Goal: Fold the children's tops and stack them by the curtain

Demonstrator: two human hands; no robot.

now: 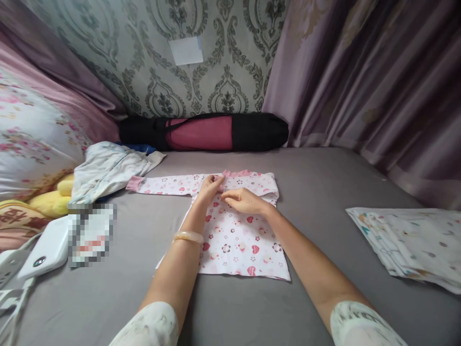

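Shirt (239,240) | collar (236,173) away, sleeve (165,185) leftward | left hand (212,186), right hand (242,199): fingers curled, hold unclear

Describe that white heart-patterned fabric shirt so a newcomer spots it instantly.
From the long black and maroon fabric bag, come nearer across the grey sheet to the left hand and right hand. Beneath them lies the white fabric shirt. Its red hearts and pink cuff distinguish it from the crumpled pale cloth leftward.
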